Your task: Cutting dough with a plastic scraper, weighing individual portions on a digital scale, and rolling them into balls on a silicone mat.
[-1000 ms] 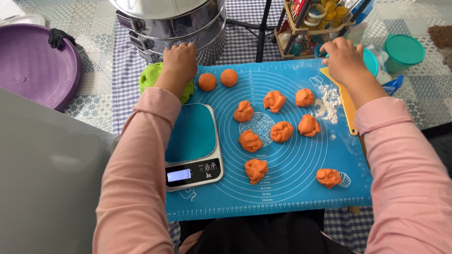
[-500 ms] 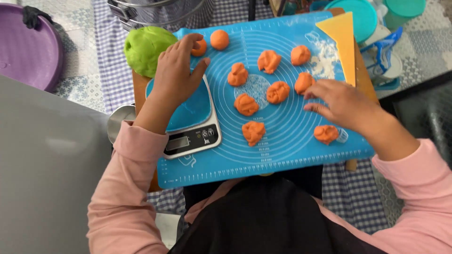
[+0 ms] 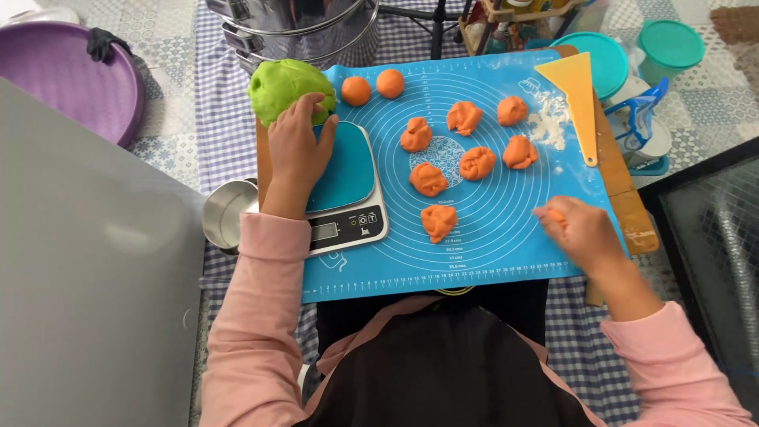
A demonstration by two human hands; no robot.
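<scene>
Head view. Left hand [image 3: 299, 150] lies across the far left corner of the digital kitchen scale [image 3: 345, 190], fingertips touching the near side of the green dough ball [image 3: 286, 88]. Its grip is loosely spread, closed on nothing.

Right hand [image 3: 579, 231] sits at the near right corner of the blue silicone baking mat [image 3: 482, 253], at about 4 o'clock from the mat's printed centre. Its grip is curled, pinching a small orange dough piece [image 3: 556, 215], of which only a sliver shows between the fingers.

The green dough ball rests at the mat's far left corner, about 10 o'clock, just in front of the steel steamer pot [image 3: 304, 28].

Two smooth orange dough balls [image 3: 373, 85] lie side by side at 11 o'clock. Seven rough orange dough lumps [image 3: 462, 150] are scattered around the mat's centre, apart from one another.

A yellow dough scraper [image 3: 577, 99] lies at 2 o'clock beside a dusting of flour [image 3: 545, 122].

Off the mat: teal-lidded containers [image 3: 670, 43] at 2 o'clock, a small steel cup [image 3: 225, 213] at 9 o'clock beside the scale, a purple round tray [image 3: 55, 79] at far left. The worktop carries a blue checked cloth [image 3: 217, 111].
</scene>
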